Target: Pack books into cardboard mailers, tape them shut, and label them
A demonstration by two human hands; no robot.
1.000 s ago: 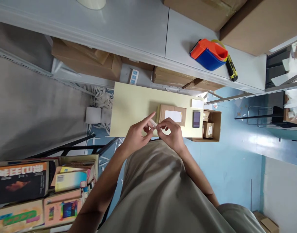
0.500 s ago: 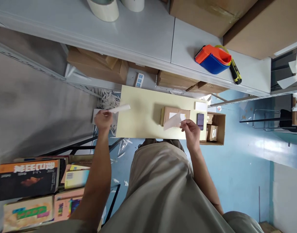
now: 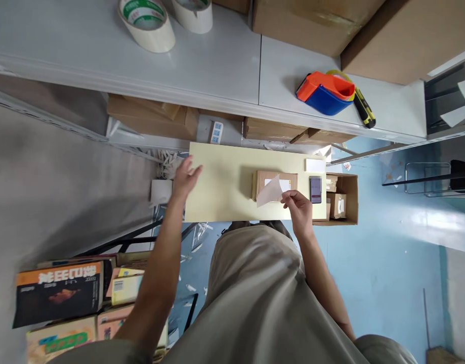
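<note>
My right hand (image 3: pixel 297 207) pinches a thin white label (image 3: pixel 270 193) by its right edge. The label hangs over a small cardboard box (image 3: pixel 261 178), which lies on the pale yellow tabletop (image 3: pixel 220 194) and has a white label on its upper face. Over the table's left end, my left hand (image 3: pixel 185 177) is open with its fingers apart and nothing in it. To the right of the box lie a phone (image 3: pixel 315 190) and a small white stack (image 3: pixel 314 165), apart from my hands.
A larger open carton (image 3: pixel 351 199) holding small boxes stands right of the table. White paper strips (image 3: pixel 166 164) pile up off the left end. Above, a grey shelf (image 3: pixel 217 65) carries tape rolls (image 3: pixel 151 30), an orange-blue tape dispenser (image 3: pixel 327 93) and a yellow-black cutter (image 3: pixel 364 108).
My left hand has let go of the white paper strip, moved right and up, and spread its fingers. The right hand still holds the label over the box.
</note>
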